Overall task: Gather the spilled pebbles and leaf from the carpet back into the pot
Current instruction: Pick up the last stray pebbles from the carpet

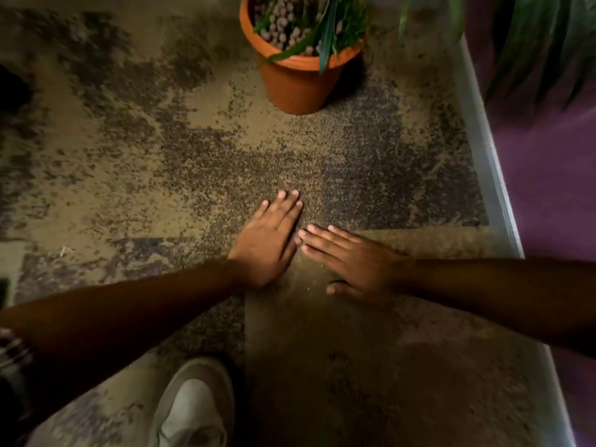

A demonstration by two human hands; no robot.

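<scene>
An orange plastic pot [298, 82] stands upright on the mottled brown carpet [161, 150] at the top middle. Brown clay pebbles [283, 24] fill it around green leaves [329, 33]. My left hand [271, 240] lies flat on the carpet below the pot, fingers straight and pointing up-right. My right hand [351, 262] lies flat beside it, fingers straight and pointing left, fingertips almost touching the left hand. Both hands hold nothing. I see no loose pebbles or leaf on the carpet.
A pale skirting edge [483, 156] and a purple wall [548, 188] bound the carpet on the right. Fronds of a larger plant [532, 37] hang at the top right. My white shoe [193, 408] stands at the bottom, left of centre.
</scene>
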